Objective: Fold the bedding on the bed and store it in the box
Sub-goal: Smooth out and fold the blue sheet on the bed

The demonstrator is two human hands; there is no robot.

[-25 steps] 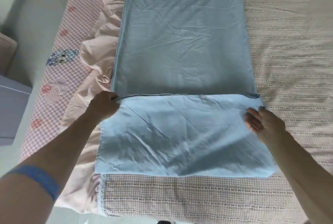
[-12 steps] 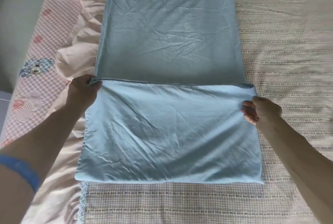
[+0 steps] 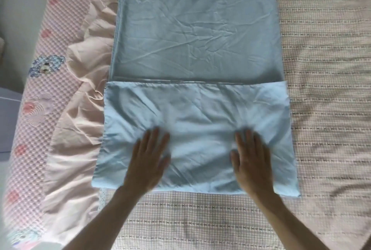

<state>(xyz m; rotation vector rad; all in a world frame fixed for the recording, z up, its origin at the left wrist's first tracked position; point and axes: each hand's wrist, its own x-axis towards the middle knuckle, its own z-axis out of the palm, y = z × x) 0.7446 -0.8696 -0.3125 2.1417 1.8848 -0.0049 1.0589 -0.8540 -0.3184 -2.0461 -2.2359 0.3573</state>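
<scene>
Far end of blue sheet (image 3: 197, 28) cut off by top frame edge; both hands motion-blurred, fingertip detail unclear. Since 0.5 s ago: hands gone from corners of folded flap (image 3: 200, 109) to its near half. Left hand (image 3: 148, 159) and right hand (image 3: 252, 161) flat, fingers straight and spread, pressing flap, gripping nothing. Sheet thin, creased, rectangular, lying on checked woven bedspread (image 3: 321, 89). Left of sheet: ruffled pink fabric (image 3: 80, 109), then bumpy quilted pink cover (image 3: 46, 81).
</scene>
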